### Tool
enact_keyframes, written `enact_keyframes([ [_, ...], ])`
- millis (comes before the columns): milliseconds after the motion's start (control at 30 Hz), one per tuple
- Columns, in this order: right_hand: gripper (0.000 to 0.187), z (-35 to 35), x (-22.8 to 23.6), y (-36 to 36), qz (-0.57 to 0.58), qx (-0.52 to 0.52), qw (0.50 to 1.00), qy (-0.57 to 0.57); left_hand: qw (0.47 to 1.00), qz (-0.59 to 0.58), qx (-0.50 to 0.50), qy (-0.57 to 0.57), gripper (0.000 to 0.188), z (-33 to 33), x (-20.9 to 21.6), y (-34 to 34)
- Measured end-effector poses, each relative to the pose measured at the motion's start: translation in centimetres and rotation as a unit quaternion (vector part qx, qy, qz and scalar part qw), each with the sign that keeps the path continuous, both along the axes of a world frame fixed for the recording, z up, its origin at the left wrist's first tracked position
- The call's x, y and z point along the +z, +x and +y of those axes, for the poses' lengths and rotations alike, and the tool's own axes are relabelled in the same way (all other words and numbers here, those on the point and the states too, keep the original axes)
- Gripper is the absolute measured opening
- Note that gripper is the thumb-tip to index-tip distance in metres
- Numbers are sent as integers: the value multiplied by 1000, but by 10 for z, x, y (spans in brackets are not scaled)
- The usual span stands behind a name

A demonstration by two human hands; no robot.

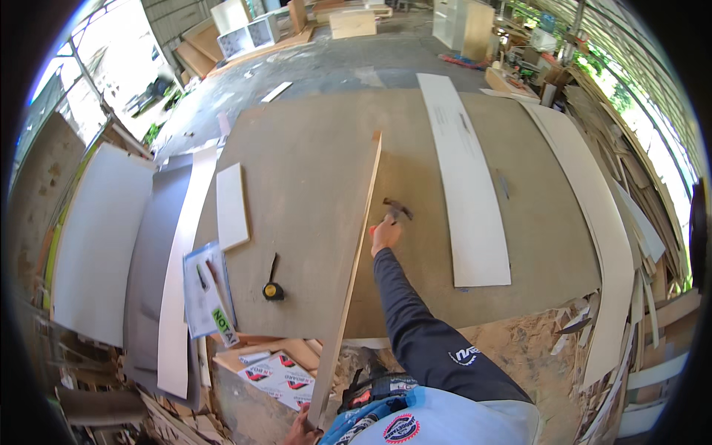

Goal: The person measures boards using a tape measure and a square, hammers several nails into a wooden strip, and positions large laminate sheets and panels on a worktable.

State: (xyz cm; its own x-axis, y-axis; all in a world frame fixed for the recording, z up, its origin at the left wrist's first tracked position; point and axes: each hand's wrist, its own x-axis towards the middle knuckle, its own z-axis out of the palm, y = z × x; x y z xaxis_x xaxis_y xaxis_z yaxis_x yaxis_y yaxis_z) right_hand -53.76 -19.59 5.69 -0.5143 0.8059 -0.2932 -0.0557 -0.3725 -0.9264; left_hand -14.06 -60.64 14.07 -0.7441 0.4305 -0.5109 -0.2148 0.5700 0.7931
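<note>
A long narrow wooden board [354, 252] stands on its edge across the brown worktable, from its far middle to beyond the near edge. My left hand [302, 430] grips the near end of this board at the bottom of the view; part of the hand is cut off. Just right of the board, my right hand [386, 233] is closed round a hammer [398, 208]. The hammer's dark claw head points away from me, above the tabletop. Left of the board, a black and yellow tape measure [273, 291] lies on the table.
A long white panel [467, 185] lies flat to the right on the worktable [311, 163]. At the left are a small white board [232, 206] and a plastic folder [199, 297] with pens. Stacked sheets [623, 163] line the right side. Cabinets [248, 38] stand far back.
</note>
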Motion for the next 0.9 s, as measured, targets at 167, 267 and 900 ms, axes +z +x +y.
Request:
enact_keyframes([
  [167, 25, 32, 3, 16, 21, 160, 986, -49, 998, 57, 9, 32, 65, -32, -72, -8],
  [267, 26, 53, 16, 48, 6, 107, 992, -73, 998, 44, 39, -32, 70, 5, -46, -40],
  [900, 38, 443, -52, 449, -129, 51, 974, 179, 884, 358, 74, -293, 93, 393, -81, -113],
])
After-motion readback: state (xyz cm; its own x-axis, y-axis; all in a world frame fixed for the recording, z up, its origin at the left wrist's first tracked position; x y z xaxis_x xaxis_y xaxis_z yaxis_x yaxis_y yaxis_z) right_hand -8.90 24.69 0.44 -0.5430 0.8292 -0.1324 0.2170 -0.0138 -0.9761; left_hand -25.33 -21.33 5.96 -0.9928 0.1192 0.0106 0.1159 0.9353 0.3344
